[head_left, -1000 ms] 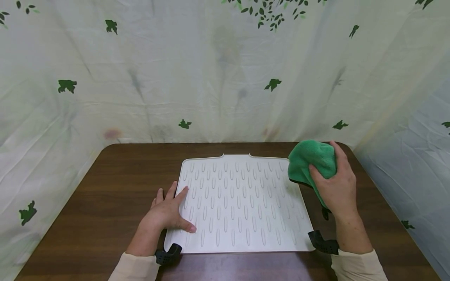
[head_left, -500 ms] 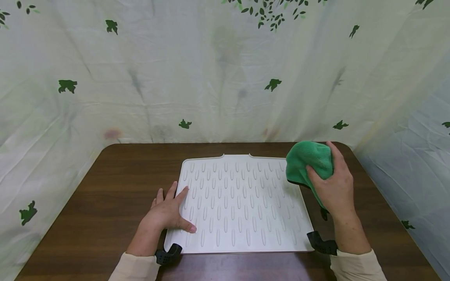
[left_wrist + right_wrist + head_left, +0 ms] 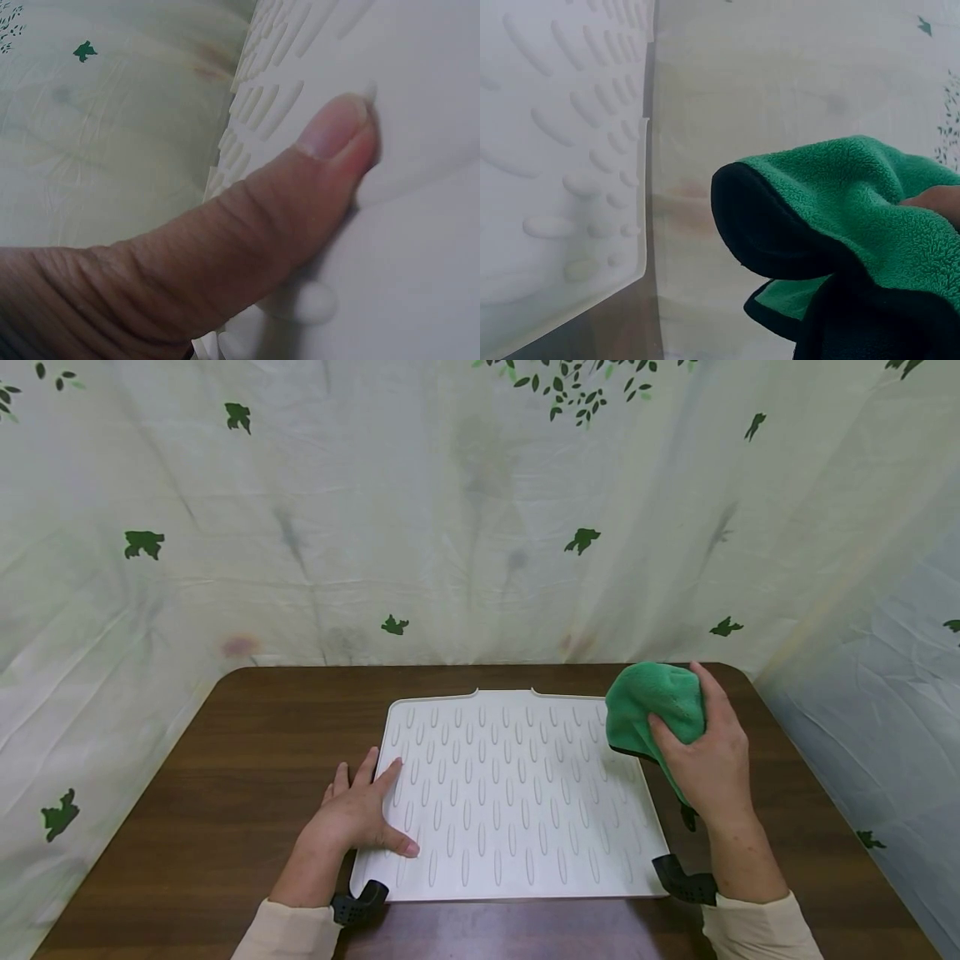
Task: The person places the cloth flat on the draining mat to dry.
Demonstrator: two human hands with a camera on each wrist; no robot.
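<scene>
A white drying board (image 3: 510,793) with rows of raised oblong ridges lies flat on the brown table. My left hand (image 3: 356,814) rests with spread fingers over its left edge. In the left wrist view the thumb (image 3: 330,142) presses on the ridged surface. Above the board's far right corner, my right hand (image 3: 712,760) grips a bunched green cloth (image 3: 656,702) between thumb and fingers. The right wrist view shows the cloth's fluffy green side and dark edging (image 3: 772,225), apart from the board, with most of the hand out of that view.
The dark wood table (image 3: 300,718) has rounded far corners. A pale curtain (image 3: 337,527) with green leaf prints hangs right behind it and along both sides. Black straps (image 3: 360,903) sit on both wrists, the right strap (image 3: 682,881) overlapping the board's near right corner.
My right hand has drifted slightly left with the green cloth, so the cloth overlaps a bit more of the board's far right corner. The left hand and the board have stayed in place.
</scene>
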